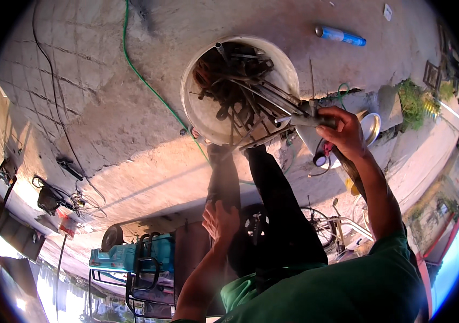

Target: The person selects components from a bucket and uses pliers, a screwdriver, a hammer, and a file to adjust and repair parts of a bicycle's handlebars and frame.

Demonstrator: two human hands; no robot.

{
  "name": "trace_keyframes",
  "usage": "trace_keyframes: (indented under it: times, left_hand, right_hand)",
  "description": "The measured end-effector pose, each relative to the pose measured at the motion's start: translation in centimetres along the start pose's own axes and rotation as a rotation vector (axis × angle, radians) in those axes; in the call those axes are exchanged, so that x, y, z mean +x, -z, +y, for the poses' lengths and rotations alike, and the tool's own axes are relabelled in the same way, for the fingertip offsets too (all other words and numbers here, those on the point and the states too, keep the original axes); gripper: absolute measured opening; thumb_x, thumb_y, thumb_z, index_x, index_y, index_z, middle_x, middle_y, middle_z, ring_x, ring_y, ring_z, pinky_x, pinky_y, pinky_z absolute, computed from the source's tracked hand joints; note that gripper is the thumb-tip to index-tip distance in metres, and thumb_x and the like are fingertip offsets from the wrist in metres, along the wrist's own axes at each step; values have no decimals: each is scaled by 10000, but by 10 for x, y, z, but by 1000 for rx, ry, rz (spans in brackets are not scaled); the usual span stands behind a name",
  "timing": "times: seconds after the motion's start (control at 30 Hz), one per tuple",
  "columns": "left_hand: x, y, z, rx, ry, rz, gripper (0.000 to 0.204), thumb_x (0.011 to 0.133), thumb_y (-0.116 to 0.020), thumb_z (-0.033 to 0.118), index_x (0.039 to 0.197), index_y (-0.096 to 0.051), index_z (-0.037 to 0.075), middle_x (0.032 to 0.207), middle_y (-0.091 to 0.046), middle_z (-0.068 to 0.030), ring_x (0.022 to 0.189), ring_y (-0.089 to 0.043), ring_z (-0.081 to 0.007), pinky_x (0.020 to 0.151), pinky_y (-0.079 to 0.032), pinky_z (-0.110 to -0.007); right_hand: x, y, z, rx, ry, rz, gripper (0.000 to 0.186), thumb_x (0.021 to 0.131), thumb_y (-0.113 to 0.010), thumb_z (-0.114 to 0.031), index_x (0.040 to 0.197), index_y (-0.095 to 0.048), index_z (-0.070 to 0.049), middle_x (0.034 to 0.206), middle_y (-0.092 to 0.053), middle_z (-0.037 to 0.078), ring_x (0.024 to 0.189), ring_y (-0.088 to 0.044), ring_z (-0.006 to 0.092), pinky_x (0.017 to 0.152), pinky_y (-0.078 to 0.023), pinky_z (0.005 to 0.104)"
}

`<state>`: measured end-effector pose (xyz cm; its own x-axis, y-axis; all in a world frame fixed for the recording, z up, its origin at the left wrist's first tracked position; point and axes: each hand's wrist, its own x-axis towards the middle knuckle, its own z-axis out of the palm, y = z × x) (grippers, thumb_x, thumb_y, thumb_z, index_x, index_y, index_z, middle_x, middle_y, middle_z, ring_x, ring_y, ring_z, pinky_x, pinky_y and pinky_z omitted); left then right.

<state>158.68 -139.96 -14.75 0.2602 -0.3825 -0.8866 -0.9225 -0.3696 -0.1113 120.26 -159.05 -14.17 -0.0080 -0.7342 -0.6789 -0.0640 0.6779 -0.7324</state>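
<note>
My right hand [342,132] grips a grey metal piece [310,119] with a short pale rod poking out to its left; I cannot make out its exact kind. It is held over the right rim of a large white tub [197,113]. Inside the tub lies a heap of rusty and dark metal tools and parts [235,75], with several long rods [272,97] leaning over toward the right rim. My left hand [221,220] rests on my dark-trousered left leg, holding nothing, its fingers loosely bent and apart.
A blue spray can [341,36] lies beyond the tub. Along the concrete floor runs a green cord [146,83]; a black cable [51,64] lies farther left. A round metal container [370,128] stands at right. Behind are a teal machine [132,255] and a bicycle [332,226].
</note>
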Motion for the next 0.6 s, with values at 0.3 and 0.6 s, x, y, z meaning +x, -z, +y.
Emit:
trace_keyframes:
  times: [0.3,0.6]
  left_hand:
    - [-2,14,13,43,24,-30,571,901,-672,439,1376,-586,134,1462,-483,-172,1360,-442,-404,1115,-367,-525]
    - [-2,21,12,69,5,-19,577,903,-672,464,1371,-592,136,1438,-507,-165,1333,-468,-397,1092,-389,-525]
  right_hand:
    - [-3,52,52,-170,27,253,380,1025,-672,-364,1223,-712,-43,956,-619,-19,923,-537,90,837,-443,284]
    - [-42,-79,47,440,-389,92,431,1063,-619,-396,1287,-635,-27,1099,-695,53,1012,-675,116,802,-596,350]
